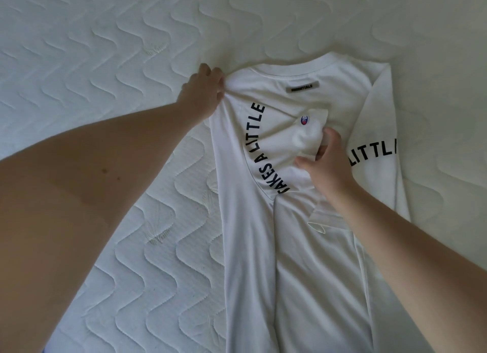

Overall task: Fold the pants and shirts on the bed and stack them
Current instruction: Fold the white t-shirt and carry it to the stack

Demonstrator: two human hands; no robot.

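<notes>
One white shirt [303,221] is lying on the bed [105,62], spread lengthwise toward the person, with its collar at the far end. The bed's quilted white cover is showing all around the shirt. Black arched lettering is running along the shirt's left side, reading partly "AKES A LITTLE", and a second stretch of the same lettering, "LITTL", is showing on a fold of white cloth to the right of the shirt's middle; whether that fold belongs to the same shirt or to a second garment cannot be told. One grey label [302,86] is sitting just below the collar, and one small round logo [303,120] is showing on a bunched piece of fabric near the shirt's centre.

Two bare hands are working on the shirt. The left hand [201,89] is reaching to the shirt's far left corner, beside the collar, its grip closed with fingers curled and pinching the cloth at the shoulder. The right hand [326,163] is over the shirt's centre, its grip clamped on the bunched fabric just below the logo, thumb and fingers curled round the cloth.
</notes>
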